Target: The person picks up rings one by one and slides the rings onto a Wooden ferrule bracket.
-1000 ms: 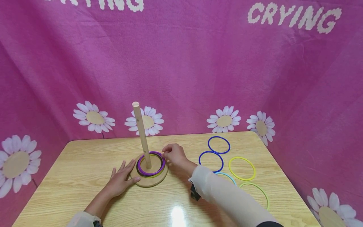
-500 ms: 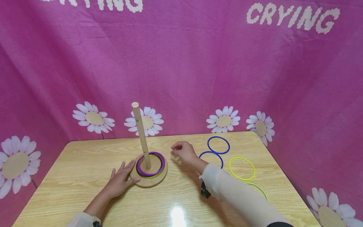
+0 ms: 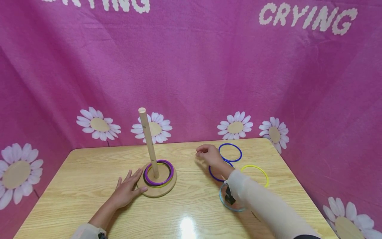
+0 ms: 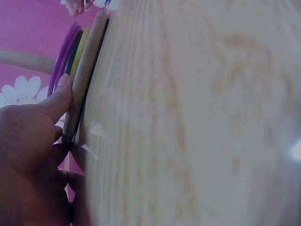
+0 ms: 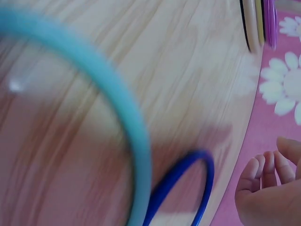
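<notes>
hands (image 3: pixel 127 190), wooden ring stand (image 3: pixel 149 142) between

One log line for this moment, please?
left hand: touches round wooden base | right hand: empty, near thin blue rings | wooden peg: encircled by purple, dark, yellow rings

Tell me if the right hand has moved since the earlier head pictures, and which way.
Yes. Against the wooden post, the right hand has shifted rightward, away from it and toward the farther blue ring.

The right sleeve (image 3: pixel 265 202) partly hides the yellow ring (image 3: pixel 253 166); the right wrist view blurs and crops the light-blue ring (image 5: pixel 140 146).
</notes>
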A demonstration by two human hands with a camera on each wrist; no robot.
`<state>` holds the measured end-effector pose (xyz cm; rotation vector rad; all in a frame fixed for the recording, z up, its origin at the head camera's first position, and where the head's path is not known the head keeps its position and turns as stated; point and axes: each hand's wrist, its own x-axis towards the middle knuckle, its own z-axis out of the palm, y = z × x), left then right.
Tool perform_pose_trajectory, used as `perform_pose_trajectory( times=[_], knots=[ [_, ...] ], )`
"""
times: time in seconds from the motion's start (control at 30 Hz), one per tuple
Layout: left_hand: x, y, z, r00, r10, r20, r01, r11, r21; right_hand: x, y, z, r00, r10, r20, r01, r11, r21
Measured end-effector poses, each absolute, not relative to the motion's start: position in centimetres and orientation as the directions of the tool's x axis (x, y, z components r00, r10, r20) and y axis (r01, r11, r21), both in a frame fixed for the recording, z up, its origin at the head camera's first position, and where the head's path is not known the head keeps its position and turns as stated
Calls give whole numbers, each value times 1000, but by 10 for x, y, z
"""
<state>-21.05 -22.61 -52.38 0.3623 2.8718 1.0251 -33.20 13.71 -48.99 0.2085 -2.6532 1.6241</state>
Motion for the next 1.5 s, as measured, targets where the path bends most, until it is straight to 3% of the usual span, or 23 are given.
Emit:
perform_pose_trajectory(
  times=[0.8, 1.5],
  knots=[
    [-211, -226, -522, -968, 248, -20, 179, 748, 640, -356, 245, -495, -995, 59, 85, -33, 600, -799],
    [-211, -226, -521, -969, 247, -33, 170, 753, 636, -358, 286, -501, -964, 251, -87, 225, 595, -771]
  ],
)
